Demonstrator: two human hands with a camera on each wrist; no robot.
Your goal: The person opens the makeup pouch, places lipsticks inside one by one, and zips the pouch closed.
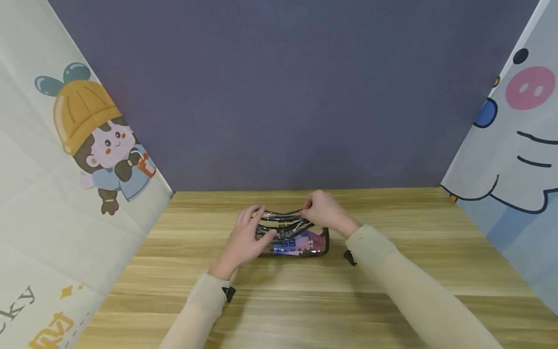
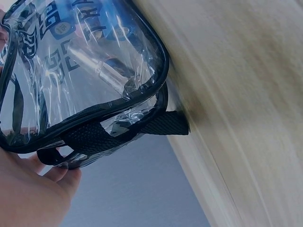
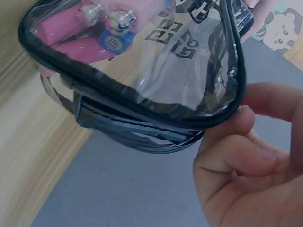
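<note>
A clear toiletry bag (image 1: pixel 301 251) with black piping and printed lettering stands on the table. Through its plastic show pink bottles (image 3: pixel 142 14) with silvery necks, a pink tube and something blue. My left hand (image 1: pixel 245 241) holds the bag's left end, its thumb on the near side and other fingers round the far edge. At the upper right corner, my right hand (image 1: pixel 324 212) pinches the black edge between thumb and curled fingers. Whether a zip pull is in that pinch is hidden. The bag's top sags between the two hands. A black strap (image 2: pixel 90 138) crosses one end.
The wood-grain table (image 1: pixel 279 310) runs back to a dark grey-purple panel (image 1: pixel 279 97). Cartoon-printed cloths stand at the left (image 1: pixel 35 169) and right (image 1: pixel 514 160). A small black piece (image 1: pixel 350 258) hangs by the right cuff, another by the left.
</note>
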